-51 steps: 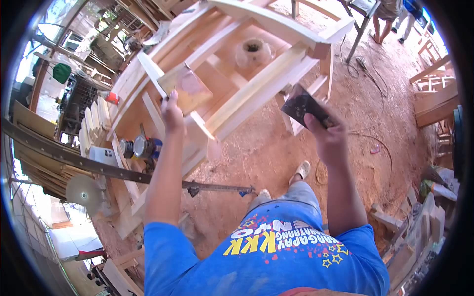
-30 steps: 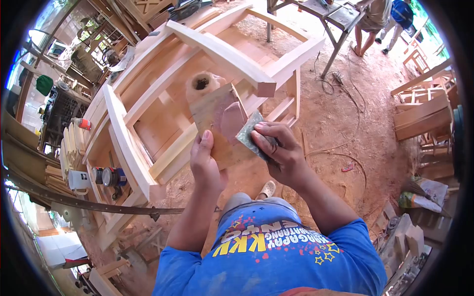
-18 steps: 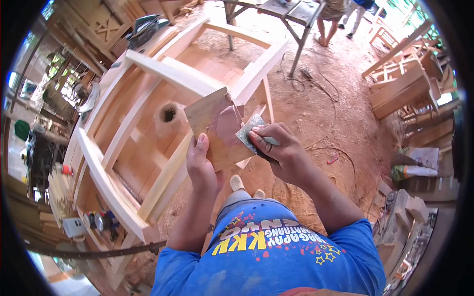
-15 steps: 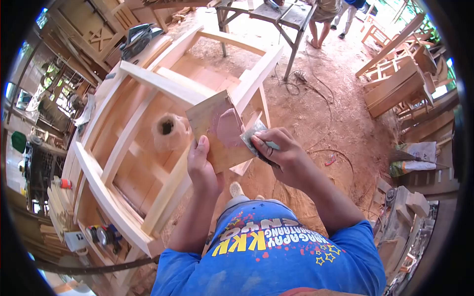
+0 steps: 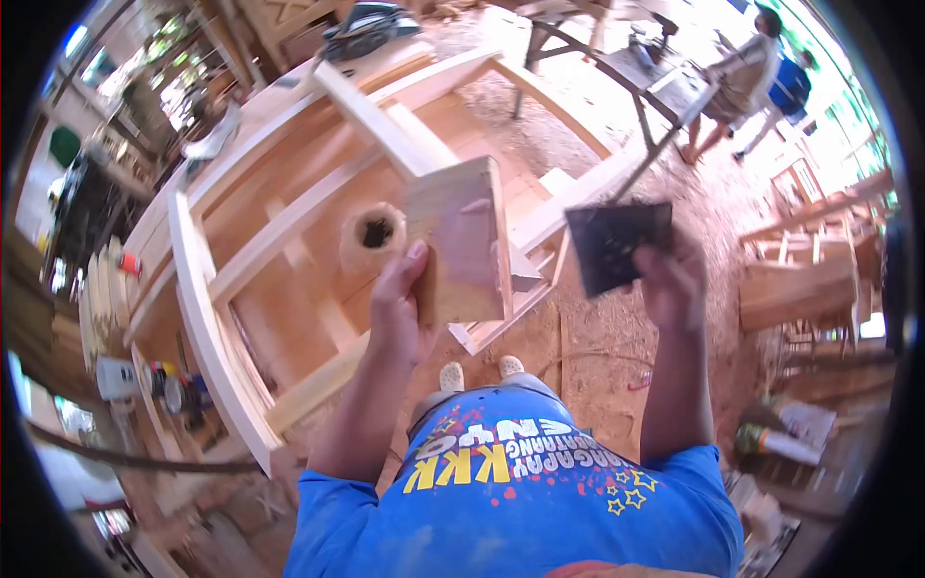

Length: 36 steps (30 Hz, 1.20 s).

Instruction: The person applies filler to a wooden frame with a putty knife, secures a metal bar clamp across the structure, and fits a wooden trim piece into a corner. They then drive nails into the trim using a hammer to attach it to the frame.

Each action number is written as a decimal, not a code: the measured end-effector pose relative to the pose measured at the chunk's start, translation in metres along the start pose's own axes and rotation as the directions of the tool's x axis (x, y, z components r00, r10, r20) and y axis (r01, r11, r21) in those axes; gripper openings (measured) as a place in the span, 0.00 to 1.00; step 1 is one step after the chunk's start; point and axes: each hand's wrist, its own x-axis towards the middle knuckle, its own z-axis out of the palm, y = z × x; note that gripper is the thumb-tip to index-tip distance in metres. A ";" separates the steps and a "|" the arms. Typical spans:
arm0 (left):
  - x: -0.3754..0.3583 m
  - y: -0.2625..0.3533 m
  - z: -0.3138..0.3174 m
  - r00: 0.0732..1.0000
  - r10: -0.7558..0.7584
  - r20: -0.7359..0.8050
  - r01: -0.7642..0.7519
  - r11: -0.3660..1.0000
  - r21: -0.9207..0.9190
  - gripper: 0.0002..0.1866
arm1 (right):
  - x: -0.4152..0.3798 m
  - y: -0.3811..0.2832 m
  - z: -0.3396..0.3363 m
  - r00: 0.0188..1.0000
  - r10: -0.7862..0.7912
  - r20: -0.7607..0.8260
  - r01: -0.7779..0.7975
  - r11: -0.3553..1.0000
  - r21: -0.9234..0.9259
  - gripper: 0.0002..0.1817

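Observation:
My left hand grips a small wooden board by its left edge, thumb on the face. Pinkish putty is smeared on the board's upper right part. Off to the right, apart from the board, my right hand pinches a thin, dark, square putty spreader by its right side. That hand is slightly blurred. Behind the board lies a large unpainted wooden frame with crosspieces and a panel. A round wooden piece with a dark hole shows inside it, left of the board.
A power tool rests beyond the frame. Farther back, a work table stands near two people. Wooden furniture parts are piled at the right. Cans sit at lower left; dust and a cable cover the floor.
My right hand has moved right, away from the board, and the spreader now shows its broad dark face. The board has turned more upright. The view has swung, bringing more of the people into sight.

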 end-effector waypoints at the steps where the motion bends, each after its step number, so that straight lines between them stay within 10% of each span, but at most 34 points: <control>1: -0.008 -0.004 0.003 0.999 -0.015 -0.043 0.014 1.000 -0.028 0.25 | 0.018 -0.006 0.010 0.999 -0.027 -0.030 0.030 0.993 0.115 0.18; 4: -0.029 -0.029 0.020 0.993 -0.038 -0.109 0.029 0.996 -0.088 0.26 | 0.065 0.007 0.012 0.995 -0.024 0.099 -0.009 0.947 0.320 0.17; 14: -0.091 -0.090 0.033 0.967 0.124 -0.224 -0.184 0.946 -0.268 0.27 | 0.094 0.104 0.048 0.907 0.239 0.346 -0.305 0.941 0.149 0.19; 17: -0.113 -0.089 0.018 0.931 0.271 -0.243 -0.342 0.881 -0.326 0.27 | 0.086 0.096 0.044 0.759 0.350 0.549 -0.314 0.935 -0.162 0.17; 18: -0.124 -0.085 0.014 0.910 0.357 -0.212 -0.410 0.852 -0.325 0.27 | 0.083 0.078 0.053 0.707 0.339 0.620 -0.022 0.888 -0.459 0.17; 19: -0.139 -0.078 0.009 0.879 0.440 -0.181 -0.476 0.820 -0.317 0.27 | 0.088 0.091 0.049 0.693 0.381 0.612 0.189 0.723 -0.665 0.18; 25: -0.239 -0.030 -0.008 0.683 0.678 -0.273 -0.693 0.719 0.051 0.28 | 0.029 0.085 0.117 0.761 0.209 0.614 -0.108 0.974 -0.199 0.13; 31: -0.354 -0.037 -0.080 0.483 0.687 -0.543 -0.721 0.664 0.198 0.28 | -0.031 0.116 0.211 0.705 0.164 0.690 -0.060 0.983 -0.172 0.16; 36: -0.455 -0.034 -0.170 0.079 0.545 -0.835 -0.691 0.633 0.348 0.26 | -0.100 0.123 0.301 0.715 0.119 0.689 0.052 0.974 -0.222 0.19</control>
